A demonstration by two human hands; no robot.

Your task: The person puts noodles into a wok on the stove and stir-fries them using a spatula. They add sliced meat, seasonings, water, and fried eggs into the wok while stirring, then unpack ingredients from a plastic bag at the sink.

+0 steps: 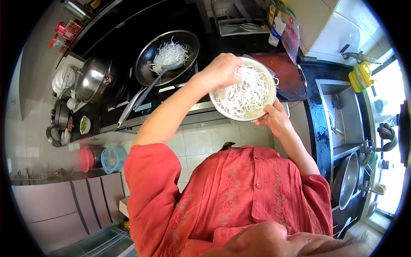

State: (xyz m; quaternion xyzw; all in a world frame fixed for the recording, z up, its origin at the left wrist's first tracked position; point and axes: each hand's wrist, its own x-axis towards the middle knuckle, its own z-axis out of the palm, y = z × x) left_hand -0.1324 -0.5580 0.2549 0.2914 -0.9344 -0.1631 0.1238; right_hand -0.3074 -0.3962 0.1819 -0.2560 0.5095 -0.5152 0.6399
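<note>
One round, pale bowl [246, 118] of tangled white noodles [252, 94] tilts near a glossy dark wok [147, 68], its rim clamped by the right hand [276, 119]; the left hand [222, 70], apart, curls into the strands, grip unclear. The wok cradles a wispy noodle mound [169, 55].

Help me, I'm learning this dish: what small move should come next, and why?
Probably lift a pinch of noodles toward the wok: the left hand is at them, the right hand holds the bowl, and the wok already holds some.
</note>
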